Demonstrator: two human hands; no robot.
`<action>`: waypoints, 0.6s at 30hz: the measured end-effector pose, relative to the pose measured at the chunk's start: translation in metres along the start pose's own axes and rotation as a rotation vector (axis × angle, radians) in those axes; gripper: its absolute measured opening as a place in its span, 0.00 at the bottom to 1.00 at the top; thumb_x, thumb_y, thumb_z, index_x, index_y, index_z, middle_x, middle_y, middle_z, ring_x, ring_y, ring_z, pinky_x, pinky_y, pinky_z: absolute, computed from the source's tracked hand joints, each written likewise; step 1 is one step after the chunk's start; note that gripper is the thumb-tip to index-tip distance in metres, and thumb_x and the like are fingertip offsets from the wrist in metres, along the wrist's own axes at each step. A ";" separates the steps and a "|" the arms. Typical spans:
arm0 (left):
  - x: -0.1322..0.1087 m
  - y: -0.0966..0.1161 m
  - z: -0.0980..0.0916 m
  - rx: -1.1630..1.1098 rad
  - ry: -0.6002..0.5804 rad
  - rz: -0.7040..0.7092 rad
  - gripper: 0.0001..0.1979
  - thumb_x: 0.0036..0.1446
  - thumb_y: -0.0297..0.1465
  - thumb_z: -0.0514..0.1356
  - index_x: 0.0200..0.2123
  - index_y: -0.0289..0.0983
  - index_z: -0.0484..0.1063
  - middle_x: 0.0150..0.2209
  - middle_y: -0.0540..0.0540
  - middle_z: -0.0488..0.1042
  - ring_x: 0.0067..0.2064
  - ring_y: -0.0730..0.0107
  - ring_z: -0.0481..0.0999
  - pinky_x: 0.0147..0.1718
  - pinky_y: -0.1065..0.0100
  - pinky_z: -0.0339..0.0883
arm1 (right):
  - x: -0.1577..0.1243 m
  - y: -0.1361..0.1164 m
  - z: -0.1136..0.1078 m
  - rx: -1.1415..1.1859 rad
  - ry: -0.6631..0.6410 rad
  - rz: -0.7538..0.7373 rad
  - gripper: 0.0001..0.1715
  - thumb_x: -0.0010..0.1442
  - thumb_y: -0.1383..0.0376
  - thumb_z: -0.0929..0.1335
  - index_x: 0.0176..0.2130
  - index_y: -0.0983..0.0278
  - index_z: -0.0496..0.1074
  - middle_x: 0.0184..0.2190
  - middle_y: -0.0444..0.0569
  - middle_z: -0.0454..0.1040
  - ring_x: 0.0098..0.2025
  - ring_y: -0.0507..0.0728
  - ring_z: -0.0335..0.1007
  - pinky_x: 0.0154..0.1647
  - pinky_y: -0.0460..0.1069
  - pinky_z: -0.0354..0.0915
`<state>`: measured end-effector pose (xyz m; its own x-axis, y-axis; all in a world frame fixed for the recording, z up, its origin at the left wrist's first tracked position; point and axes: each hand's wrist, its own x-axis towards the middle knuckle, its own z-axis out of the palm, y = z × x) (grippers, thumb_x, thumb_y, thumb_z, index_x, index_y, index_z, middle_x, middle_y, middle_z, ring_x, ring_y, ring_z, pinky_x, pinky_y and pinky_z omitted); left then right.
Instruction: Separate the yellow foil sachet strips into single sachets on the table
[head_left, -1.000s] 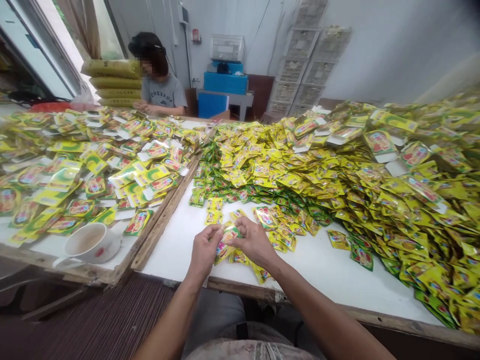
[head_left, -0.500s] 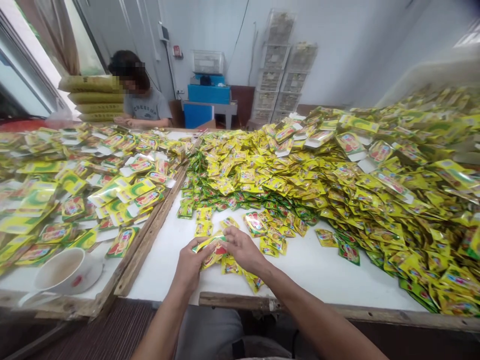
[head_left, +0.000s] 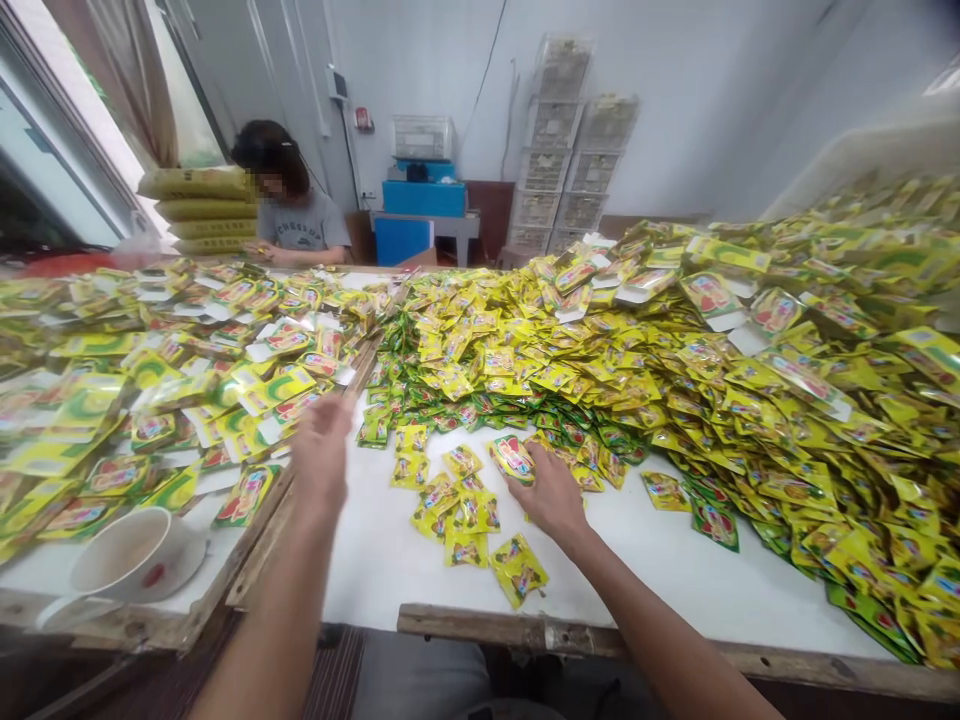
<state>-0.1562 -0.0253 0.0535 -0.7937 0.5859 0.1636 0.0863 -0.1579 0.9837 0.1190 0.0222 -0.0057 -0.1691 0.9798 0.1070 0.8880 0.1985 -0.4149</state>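
My right hand [head_left: 553,492] is closed on a small printed carton [head_left: 511,458], with its thumb at the near side and fingers at the far right. The carton is yellow and green with a red picture. Smeared by motion, my left hand [head_left: 322,448] is over the wooden divider [head_left: 274,530], and its fingers do not show clearly. Between the hands, several yellow sachets [head_left: 466,510] lie loose on the white tabletop [head_left: 637,570]. One more sachet [head_left: 519,570] lies nearer the front edge.
A big heap of yellow and green sachets [head_left: 622,350] covers the table's back and right. Left of the divider are many cartons [head_left: 247,385] and a white cup [head_left: 124,555]. A co-worker [head_left: 296,220] sits at the far left. Clear plastic crates [head_left: 555,130] are stacked behind.
Both hands held a carton together before. They have parted: my left hand has swung left to the divider, while my right hand has moved right and taken hold of another carton.
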 end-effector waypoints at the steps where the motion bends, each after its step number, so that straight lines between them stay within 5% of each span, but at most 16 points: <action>1: -0.024 -0.011 0.011 -0.016 -0.166 -0.181 0.27 0.39 0.51 0.64 0.32 0.34 0.68 0.31 0.47 0.73 0.33 0.69 0.73 0.37 0.65 0.68 | -0.004 -0.006 0.000 0.053 0.011 0.022 0.27 0.53 0.58 0.67 0.51 0.66 0.64 0.45 0.58 0.72 0.47 0.66 0.67 0.43 0.55 0.62; 4: -0.077 -0.039 0.036 -0.084 -0.468 -0.561 0.26 0.37 0.50 0.66 0.30 0.34 0.69 0.24 0.47 0.74 0.26 0.70 0.73 0.30 0.67 0.68 | -0.017 -0.028 0.000 0.221 -0.014 -0.110 0.26 0.53 0.55 0.67 0.49 0.64 0.65 0.46 0.56 0.72 0.47 0.63 0.68 0.43 0.54 0.63; 6: -0.089 -0.050 0.043 -0.210 -0.500 -0.624 0.24 0.38 0.45 0.68 0.32 0.34 0.69 0.24 0.48 0.74 0.26 0.70 0.74 0.29 0.68 0.68 | -0.020 -0.042 0.001 0.299 -0.103 -0.325 0.27 0.54 0.55 0.66 0.51 0.62 0.64 0.48 0.53 0.72 0.47 0.60 0.67 0.45 0.53 0.63; 10: -0.067 -0.062 0.037 -0.305 -0.405 -0.567 0.26 0.36 0.37 0.71 0.39 0.36 0.66 0.31 0.47 0.77 0.29 0.67 0.77 0.30 0.67 0.70 | 0.013 -0.056 0.006 0.190 -0.116 -0.513 0.26 0.58 0.65 0.63 0.56 0.62 0.62 0.51 0.53 0.71 0.51 0.60 0.64 0.50 0.55 0.58; 14: -0.038 -0.074 0.028 -0.221 -0.413 -0.463 0.28 0.38 0.38 0.70 0.42 0.38 0.65 0.35 0.46 0.78 0.32 0.65 0.78 0.33 0.65 0.71 | 0.077 -0.049 0.018 -0.151 -0.091 -0.576 0.37 0.49 0.79 0.62 0.58 0.62 0.63 0.57 0.55 0.66 0.62 0.67 0.49 0.52 0.62 0.50; 18: -0.031 -0.085 0.030 -0.109 -0.447 -0.367 0.28 0.39 0.41 0.69 0.43 0.37 0.66 0.36 0.44 0.78 0.35 0.62 0.78 0.35 0.64 0.71 | 0.102 -0.037 0.031 -0.086 -0.031 -0.587 0.24 0.56 0.78 0.58 0.45 0.60 0.74 0.45 0.52 0.76 0.58 0.63 0.56 0.51 0.60 0.49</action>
<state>-0.1207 -0.0067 -0.0332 -0.4271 0.8922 -0.1469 -0.2269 0.0516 0.9726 0.0558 0.1153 -0.0077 -0.6536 0.7071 0.2697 0.6735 0.7060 -0.2190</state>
